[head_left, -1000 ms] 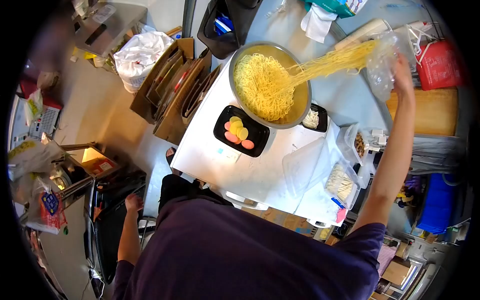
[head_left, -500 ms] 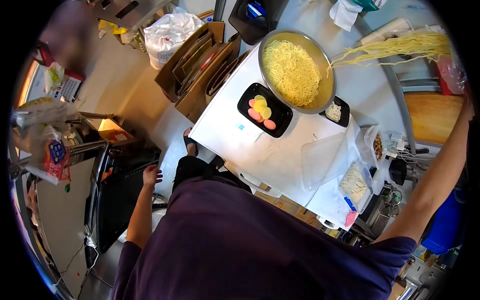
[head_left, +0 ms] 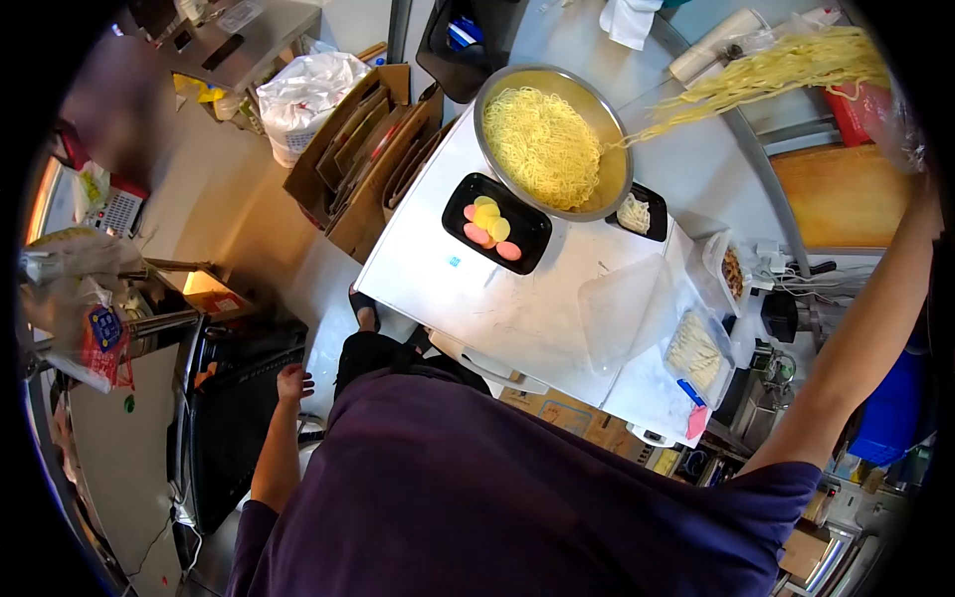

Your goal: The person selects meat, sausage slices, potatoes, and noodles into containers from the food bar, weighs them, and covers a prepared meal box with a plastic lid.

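Observation:
My right hand [head_left: 903, 139] is raised at the far right edge, with clear plastic around it. From it a long bundle of yellow noodles [head_left: 766, 75] stretches to the rim of a steel bowl [head_left: 614, 129]. A mound of the same noodles [head_left: 542, 149] fills much of the bowl. My fingers on that side are mostly hidden at the dark image border. My left hand [head_left: 293, 383] hangs low beside my body, fingers loosely apart, holding nothing. Beside the bowl, a black tray [head_left: 461, 231] carries pink and yellow round pieces.
The bowl stands on a white table [head_left: 438, 289]. A small black tray [head_left: 652, 224] of pale strips, a clear lid [head_left: 622, 313] and clear containers [head_left: 701, 353] lie on its right part. Beyond the far-left side are a cardboard box [head_left: 348, 159] and a white bag [head_left: 308, 95].
The view has shifted, so the table and bowl appear further left. The noodle bundle remains lifted in my right hand. My left hand still hangs at my side.

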Available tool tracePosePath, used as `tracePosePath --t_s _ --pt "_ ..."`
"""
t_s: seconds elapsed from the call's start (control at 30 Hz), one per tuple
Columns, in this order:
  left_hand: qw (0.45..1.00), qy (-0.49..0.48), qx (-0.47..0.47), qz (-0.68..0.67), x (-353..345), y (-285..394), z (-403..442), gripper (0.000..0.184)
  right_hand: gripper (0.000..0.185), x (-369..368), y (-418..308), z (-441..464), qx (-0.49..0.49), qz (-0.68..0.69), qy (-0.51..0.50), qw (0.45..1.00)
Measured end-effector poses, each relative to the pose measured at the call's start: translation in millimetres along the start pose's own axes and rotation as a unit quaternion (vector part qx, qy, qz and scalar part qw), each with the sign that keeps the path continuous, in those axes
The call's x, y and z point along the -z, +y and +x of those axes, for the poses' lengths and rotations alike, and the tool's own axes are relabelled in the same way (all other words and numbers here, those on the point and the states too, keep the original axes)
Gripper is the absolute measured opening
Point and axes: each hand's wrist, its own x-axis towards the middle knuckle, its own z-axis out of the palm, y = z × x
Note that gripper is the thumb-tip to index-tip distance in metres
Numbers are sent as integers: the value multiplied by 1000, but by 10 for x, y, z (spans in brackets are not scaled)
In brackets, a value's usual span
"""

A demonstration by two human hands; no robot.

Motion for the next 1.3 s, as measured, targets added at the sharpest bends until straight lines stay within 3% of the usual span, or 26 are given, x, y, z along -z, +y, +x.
tracePosePath --t_s 0.17,0.3,0.43,0.53,0.6,0.63,0.7,0.9,1.17,1.23,1.27,1.3 --pt "997 -44 -60 2 -146 276 -10 34 55 -102 -56 -203 3 21 2 1000" --pt "997 -50 -55 8 -202 347 -23 35 56 -343 -158 -449 9 43 -8 999" --pt "997 -47 -50 25 -205 314 -109 35 57 -898 -383 -991 18 76 -44 996" --pt "999 -33 -19 26 -111 127 10 35 57 -1580 -662 -1733 28 30 -137 990" --pt "1000 -23 -7 14 -64 46 23 35 53 -1952 -225 -2103 67 -11 -192 979" --pt "1000 -14 3 4 -47 7 35 34 52 -2171 -212 -2310 11 56 -274 960" --pt "1000 -14 5 -7 -13 -73 69 34 53 -2691 246 -2881 39 -42 -184 981" --pt "1000 -16 3 -18 -28 -51 -21 37 51 -3908 1465 -4269 -8 -85 -168 982" --pt "999 -16 -16 -29 -57 213 -75 37 38 -3388 1700 -4235 -3 -124 -194 973" --pt "1000 -15 -6 -17 -73 248 -57 37 34 -3212 1595 -4128 -111 -84 -152 979" --pt "1000 -12 2 -6 -76 257 -57 36 34 -3150 1616 -4086 -114 -85 -155 978" --pt "1000 -11 6 -3 -79 266 -47 36 33 -3106 1674 -4038 -193 -37 -137 971"
